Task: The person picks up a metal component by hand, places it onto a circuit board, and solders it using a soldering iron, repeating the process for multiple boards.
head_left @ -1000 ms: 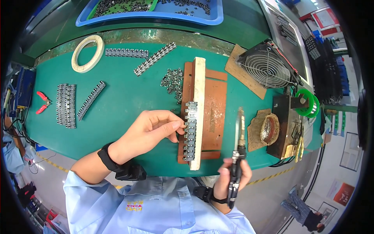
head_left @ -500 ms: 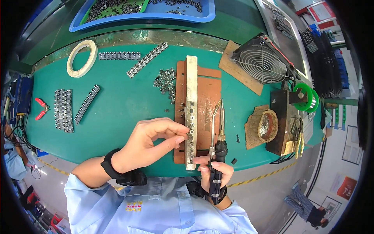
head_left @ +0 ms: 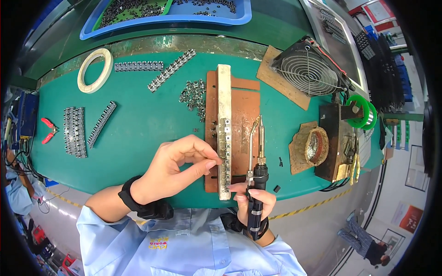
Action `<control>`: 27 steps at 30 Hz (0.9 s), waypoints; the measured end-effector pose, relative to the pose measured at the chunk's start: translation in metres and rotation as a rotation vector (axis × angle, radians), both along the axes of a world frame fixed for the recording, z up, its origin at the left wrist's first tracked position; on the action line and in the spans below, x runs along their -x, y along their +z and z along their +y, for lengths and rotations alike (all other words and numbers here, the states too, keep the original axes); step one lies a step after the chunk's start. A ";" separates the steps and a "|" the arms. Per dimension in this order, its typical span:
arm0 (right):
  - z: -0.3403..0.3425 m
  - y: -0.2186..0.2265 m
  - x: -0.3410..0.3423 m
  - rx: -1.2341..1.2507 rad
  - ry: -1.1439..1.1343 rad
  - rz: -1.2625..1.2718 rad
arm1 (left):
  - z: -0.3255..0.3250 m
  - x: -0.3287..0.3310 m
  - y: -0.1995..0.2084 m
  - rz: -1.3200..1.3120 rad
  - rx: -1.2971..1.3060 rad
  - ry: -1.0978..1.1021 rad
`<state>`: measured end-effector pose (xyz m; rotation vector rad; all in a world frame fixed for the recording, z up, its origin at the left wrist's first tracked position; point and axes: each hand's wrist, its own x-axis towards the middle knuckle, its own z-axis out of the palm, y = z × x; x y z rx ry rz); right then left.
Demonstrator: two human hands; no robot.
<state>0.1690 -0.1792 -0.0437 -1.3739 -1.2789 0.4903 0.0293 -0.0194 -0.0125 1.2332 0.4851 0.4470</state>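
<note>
Head view: two hands at a pale bar (head_left: pixel 224 92) with a row of small parts (head_left: pixel 227 138).
The bar lies across a brown board (head_left: pixel 246 106) on the green table (head_left: pixel 138 119); the left hand's (head_left: pixel 171 168) fingers nearly meet at its left edge, though whether they pinch anything I cannot tell; the right hand's (head_left: pixel 243 208) fingers are clamped on a soldering iron (head_left: pixel 261 174), tip upward.
</note>
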 end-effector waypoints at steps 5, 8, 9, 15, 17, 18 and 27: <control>0.003 -0.002 0.002 0.002 0.016 0.029 | 0.000 0.002 -0.001 -0.013 -0.017 0.036; -0.001 -0.002 0.005 -0.009 -0.012 0.074 | 0.000 0.003 -0.002 -0.014 -0.044 0.065; -0.002 -0.002 0.008 -0.007 -0.066 0.095 | 0.002 0.001 0.000 0.036 -0.080 0.057; 0.002 -0.001 0.015 -0.061 -0.136 0.079 | 0.017 0.008 0.000 0.188 -0.113 0.144; 0.001 0.000 0.015 -0.075 -0.125 0.086 | 0.021 0.014 0.007 0.230 -0.248 0.221; 0.002 0.000 0.016 -0.065 -0.140 0.093 | 0.025 0.016 0.009 0.246 -0.311 0.250; 0.001 0.003 0.015 -0.040 -0.162 0.122 | 0.050 0.140 0.012 0.906 -1.081 0.809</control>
